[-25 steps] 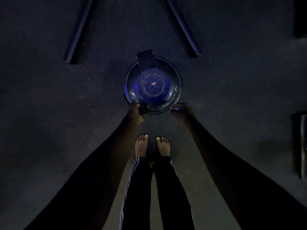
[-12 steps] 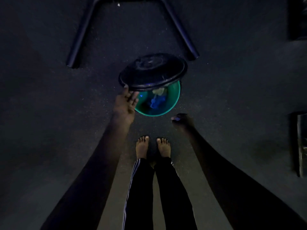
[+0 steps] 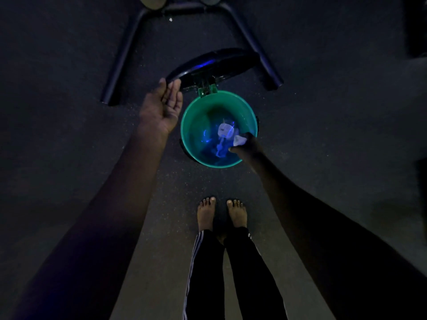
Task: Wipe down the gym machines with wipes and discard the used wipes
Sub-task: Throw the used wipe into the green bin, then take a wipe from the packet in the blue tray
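Observation:
A round green bin (image 3: 188,116) stands on the dark floor in front of my bare feet. Its black lid (image 3: 208,65) is swung up and back on its hinge. My left hand (image 3: 163,107) is palm up with straight fingers, the fingertips touching the lid's left edge. My right hand (image 3: 245,145) reaches over the bin's right rim and pinches a crumpled white wipe (image 3: 239,140) above the opening. Pale scraps and a blue glow lie at the bottom of the bin.
The dark tubular legs of a gym machine (image 3: 120,65) splay out on the floor behind the bin. Another dark object sits at the right edge (image 3: 422,172). The room is dim and the floor is speckled rubber.
The lid went from closed to fully swung back under my left hand. My right hand moved from the floor beside the bin to over its rim with the wipe.

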`<state>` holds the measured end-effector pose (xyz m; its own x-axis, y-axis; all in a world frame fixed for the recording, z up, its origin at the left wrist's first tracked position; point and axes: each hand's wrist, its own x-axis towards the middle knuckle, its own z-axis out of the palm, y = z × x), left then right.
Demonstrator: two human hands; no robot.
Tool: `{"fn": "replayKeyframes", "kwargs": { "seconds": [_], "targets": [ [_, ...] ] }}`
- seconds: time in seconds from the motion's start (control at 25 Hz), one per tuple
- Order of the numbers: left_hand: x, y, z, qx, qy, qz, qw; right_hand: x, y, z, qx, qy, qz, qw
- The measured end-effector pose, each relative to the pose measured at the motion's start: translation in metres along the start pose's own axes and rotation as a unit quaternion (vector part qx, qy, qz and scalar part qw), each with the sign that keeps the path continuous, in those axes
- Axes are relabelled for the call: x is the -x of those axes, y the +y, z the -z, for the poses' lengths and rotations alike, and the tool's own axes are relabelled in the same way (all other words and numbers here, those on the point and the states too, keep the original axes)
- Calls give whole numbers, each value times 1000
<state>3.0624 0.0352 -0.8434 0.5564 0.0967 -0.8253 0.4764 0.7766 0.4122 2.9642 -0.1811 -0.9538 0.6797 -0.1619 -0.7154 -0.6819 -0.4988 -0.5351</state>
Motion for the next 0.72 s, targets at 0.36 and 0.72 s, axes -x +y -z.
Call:
{"fn": "replayKeyframes", "kwargs": {
  "seconds": [0.36, 0.72],
  "targets": [
    [17, -15, 7, -41, 25, -5, 999, 2, 11, 7, -71, 64, -48, 994],
    [15, -106, 86, -315, 103, 57, 942, 14, 36, 56, -45, 101, -75, 991]
  ]
}}
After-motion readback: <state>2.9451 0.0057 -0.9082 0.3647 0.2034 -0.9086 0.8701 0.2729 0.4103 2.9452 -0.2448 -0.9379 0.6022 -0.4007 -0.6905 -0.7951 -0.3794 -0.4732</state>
